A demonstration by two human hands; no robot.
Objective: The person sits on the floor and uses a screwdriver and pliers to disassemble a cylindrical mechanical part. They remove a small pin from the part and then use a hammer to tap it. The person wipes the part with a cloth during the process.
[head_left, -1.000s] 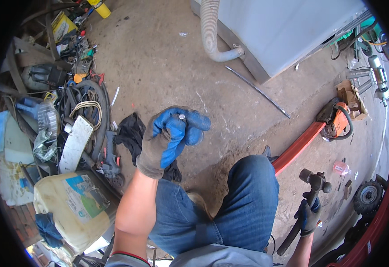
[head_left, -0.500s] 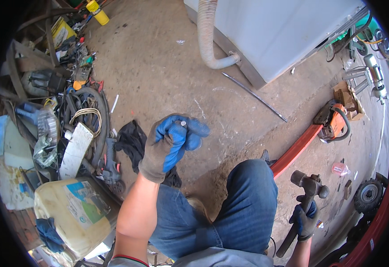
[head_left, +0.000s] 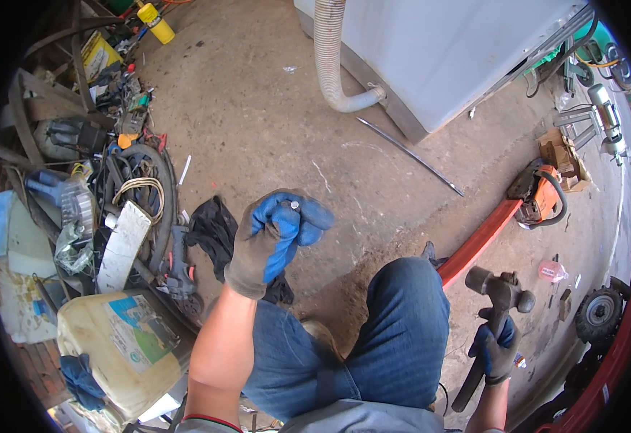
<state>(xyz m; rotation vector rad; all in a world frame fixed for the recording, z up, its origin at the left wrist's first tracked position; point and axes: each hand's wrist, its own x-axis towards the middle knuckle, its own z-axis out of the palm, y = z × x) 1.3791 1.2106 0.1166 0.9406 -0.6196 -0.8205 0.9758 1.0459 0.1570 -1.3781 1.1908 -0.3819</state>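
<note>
My left hand (head_left: pixel 272 234), in a blue and grey work glove, is raised over the floor in front of my knees. Its fingers are closed around a small metal piece; only the round silvery end (head_left: pixel 295 205) shows, so its full shape is hidden. A ball-peen hammer (head_left: pixel 501 292) is in my right hand (head_left: pixel 497 350), also gloved, beside my right knee. My fingers wrap the handle just below the head, and the head points upward. Below my left hand lies a crumpled black cloth (head_left: pixel 213 229) on the floor.
Left: a yellowish plastic jerrycan (head_left: pixel 117 361), an angle grinder (head_left: pixel 178 270) and piled scrap. Ahead: a large grey cabinet (head_left: pixel 445 58) with a ribbed hose (head_left: pixel 327 61) and a metal rod (head_left: pixel 410 156). Right: an orange chainsaw-like machine (head_left: pixel 542 196), a red bar (head_left: pixel 478 244) and a small wheel (head_left: pixel 598 317).
The left fingers, blurred before, are now steadier, with the metal piece still in them. The hammer has tilted slightly and moved a little to the left at its head.
</note>
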